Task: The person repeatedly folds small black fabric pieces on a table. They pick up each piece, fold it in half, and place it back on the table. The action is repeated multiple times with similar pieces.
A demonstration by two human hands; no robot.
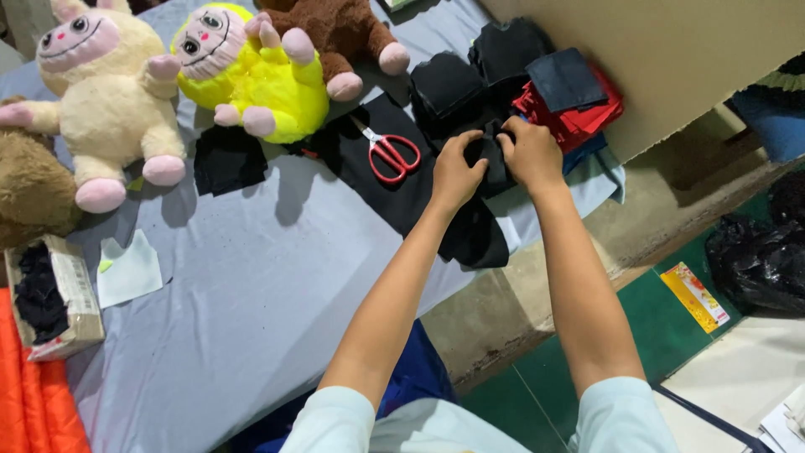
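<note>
Both hands meet on one small piece of black fabric [493,161] near the right edge of the worktop [251,285]. The left hand [457,172] pinches its left end with fingers curled closed, and the right hand [530,155] grips its right end the same way, so the piece lies straight between them, bunched and partly hidden by the knuckles. Its long axis appears to run left to right from one hand to the other, though the folds make that hard to tell for sure. Neither hand is nearer; both are touching it

The piece looks soft, matte and felt-like. It sits over a larger black cloth sheet [436,210] that spreads flat and hangs off the right edge of the worktop. Red-handled scissors [387,151] lie on that sheet just beside the left hand, blades pointing toward the far edge. Beyond the hands, toward the far right corner, are stacks of cut black pieces [478,71], with a dark blue piece [563,80] lying over a red stack [579,117]

The worktop is covered with a smooth grey-blue sheet. Along its far edge sit fuzzy plush toys: a yellow one [260,71], a cream one [105,101] and a brown one [344,33]. A small cardboard box [71,294] holding black scraps rests at the left edge
</note>
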